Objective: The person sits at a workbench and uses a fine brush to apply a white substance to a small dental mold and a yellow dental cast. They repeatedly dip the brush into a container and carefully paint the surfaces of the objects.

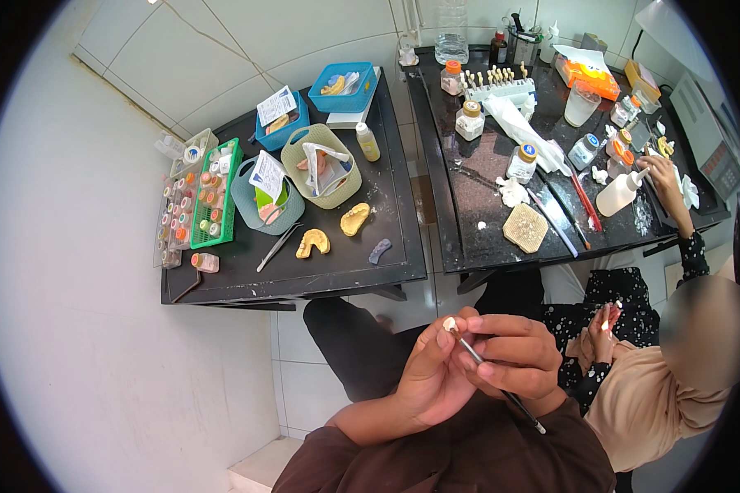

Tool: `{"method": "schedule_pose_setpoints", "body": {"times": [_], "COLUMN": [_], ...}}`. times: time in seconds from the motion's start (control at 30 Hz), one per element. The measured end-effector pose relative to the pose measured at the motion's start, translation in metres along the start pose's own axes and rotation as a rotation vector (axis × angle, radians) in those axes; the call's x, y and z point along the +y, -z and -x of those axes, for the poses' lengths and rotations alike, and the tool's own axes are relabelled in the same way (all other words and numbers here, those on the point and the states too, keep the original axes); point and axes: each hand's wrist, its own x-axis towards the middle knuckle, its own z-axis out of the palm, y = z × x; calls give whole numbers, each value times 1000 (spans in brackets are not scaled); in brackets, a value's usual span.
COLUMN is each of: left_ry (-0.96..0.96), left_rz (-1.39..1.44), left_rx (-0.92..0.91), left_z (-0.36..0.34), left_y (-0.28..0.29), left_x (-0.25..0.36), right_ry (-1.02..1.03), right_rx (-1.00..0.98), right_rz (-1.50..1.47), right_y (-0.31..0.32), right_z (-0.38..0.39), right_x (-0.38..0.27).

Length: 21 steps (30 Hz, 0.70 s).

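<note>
Low in the view, above my lap, my left hand point(421, 380) pinches a small white tooth-shaped piece point(450, 325) between closed fingertips. My right hand point(514, 361) grips a slim brush with a metal ferrule and dark handle point(526, 412), its tip touching the white piece. Both hands meet at the fingertips. On the left black table beyond them lie two yellow dental casts point(312, 243) point(354, 219), a small grey piece point(379, 251) and steel tweezers point(278, 246).
The left table point(275, 287) also holds baskets point(339, 177) and small jars in crates point(215, 228). The right table point(501, 260) bears bottles point(618, 195), brushes and a tile point(524, 228). A co-worker point(633, 386) sits close at my right, one hand point(666, 185) among the jars. A white wall stands left.
</note>
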Motion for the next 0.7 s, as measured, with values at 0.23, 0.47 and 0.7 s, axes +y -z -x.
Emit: {"method": "schedule_pose_setpoints", "body": {"times": [0.23, 0.47, 0.7], "left_ry": [10, 13, 26], "left_rz": [29, 40, 58], "left_rx": [-39, -40, -64], "left_z": [-1, 0, 0], "left_y": [1, 1, 2], "left_x": [2, 1, 2], "right_ry": [-27, -26, -38], "right_rx": [-19, -1, 15], "right_rz": [-4, -10, 5], "right_y": [1, 1, -1], "right_z": [0, 1, 0], "right_x": [-2, -2, -2]}}
